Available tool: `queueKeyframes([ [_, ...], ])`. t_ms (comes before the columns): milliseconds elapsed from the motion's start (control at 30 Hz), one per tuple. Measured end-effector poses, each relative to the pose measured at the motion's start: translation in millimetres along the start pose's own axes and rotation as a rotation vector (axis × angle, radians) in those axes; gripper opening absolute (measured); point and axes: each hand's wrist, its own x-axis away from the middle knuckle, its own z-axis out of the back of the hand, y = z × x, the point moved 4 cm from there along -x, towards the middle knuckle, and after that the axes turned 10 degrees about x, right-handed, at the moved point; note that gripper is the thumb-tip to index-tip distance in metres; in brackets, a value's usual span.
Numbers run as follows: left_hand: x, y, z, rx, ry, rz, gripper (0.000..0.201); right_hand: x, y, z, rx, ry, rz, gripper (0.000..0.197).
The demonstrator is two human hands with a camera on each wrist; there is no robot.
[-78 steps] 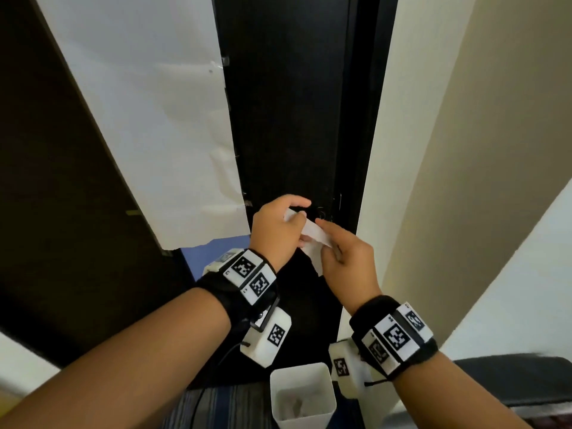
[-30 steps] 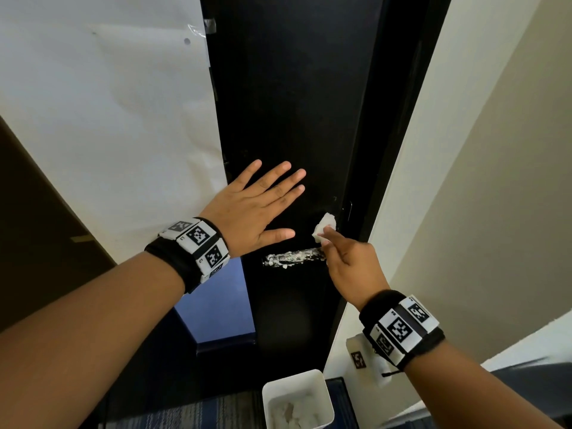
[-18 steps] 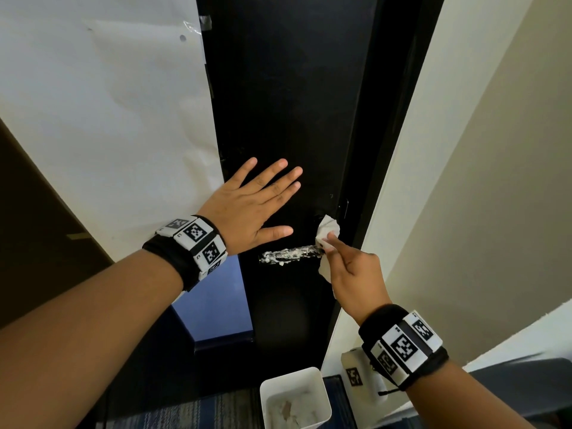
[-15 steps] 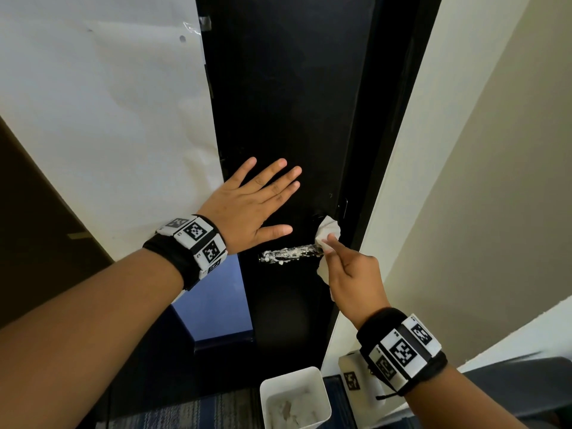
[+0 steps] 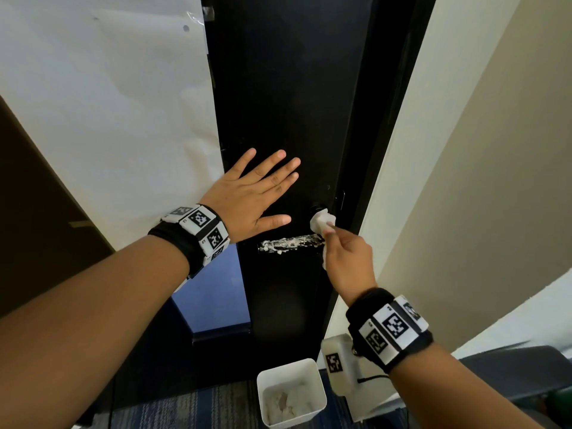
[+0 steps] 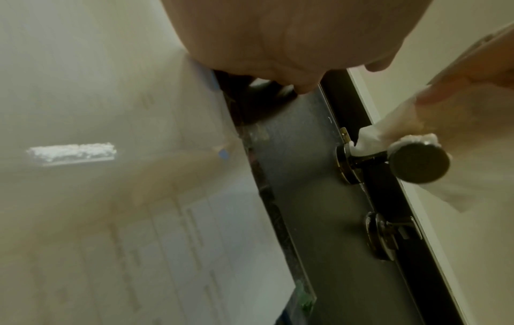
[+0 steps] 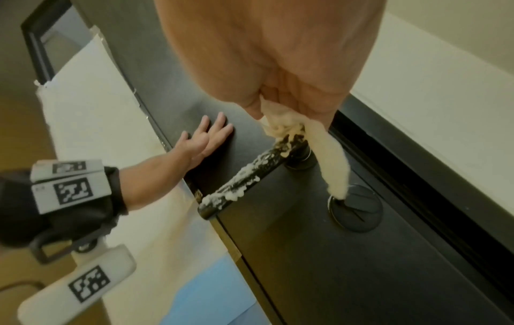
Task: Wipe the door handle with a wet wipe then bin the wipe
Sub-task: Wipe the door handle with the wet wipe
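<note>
A black lever door handle (image 5: 289,243) (image 7: 244,178), smeared with white foam, sticks out leftward from the black door (image 5: 284,88). My right hand (image 5: 346,258) pinches a white wet wipe (image 5: 320,221) (image 7: 328,154) and presses it against the handle's pivot end by the rosette. A tail of the wipe hangs below the hand. My left hand (image 5: 257,193) (image 7: 203,140) lies flat on the door, fingers spread, just above and left of the handle. In the left wrist view the handle's end (image 6: 418,162) and the wipe (image 6: 372,138) appear beyond the palm.
A white bin (image 5: 320,394) holding used wipes stands on the carpet below the handle. White paper (image 5: 108,103) covers the door panel to the left. A round lock plate (image 7: 356,209) sits below the handle. A beige wall (image 5: 495,150) rises on the right.
Earlier both hands held the wipe together. The left hand then went flat on the door and has stayed there; the right hand brought the wipe to the handle's pivot end and shifted slightly on it.
</note>
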Motion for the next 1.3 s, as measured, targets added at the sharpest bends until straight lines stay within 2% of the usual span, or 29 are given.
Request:
queueKeyframes([
  [233, -1, -1, -1, 0.014, -0.002, 0.002, 0.075, 13, 4, -19, 0.039, -0.005, 0.050, 0.039],
  [367, -1, -1, -1, 0.009, 0.001, 0.006, 0.075, 19, 2, -29, 0.223, -0.010, 0.150, 0.040],
  [600, 0, -1, -3, 0.004, 0.004, 0.010, 0.074, 34, -1, -51, 0.415, 0.022, 0.317, 0.046],
  [767, 0, -1, -4, -0.006, 0.006, 0.014, 0.074, 41, -8, -60, 0.428, -0.015, 0.372, 0.063],
  [833, 1, -1, -4, -0.004, 0.005, 0.015, 0.073, 44, -12, -62, 0.421, -0.067, 0.386, 0.053],
  [1033, 1, -1, -3, 0.032, -0.009, 0.013, 0.066, 50, -26, -65, 0.321, -0.163, 0.386, 0.042],
  [1133, 2, -2, -2, 0.066, -0.029, 0.009, 0.064, 52, -28, -63, 0.105, -0.249, 0.237, 0.041],
  [1200, 2, -1, 0, 0.092, -0.033, 0.004, 0.061, 48, -27, -55, -0.090, -0.210, 0.106, 0.038],
  [1300, 3, -1, 4, 0.154, -0.023, 0.000, 0.058, 41, -30, -35, -0.288, -0.099, 0.012, 0.031],
])
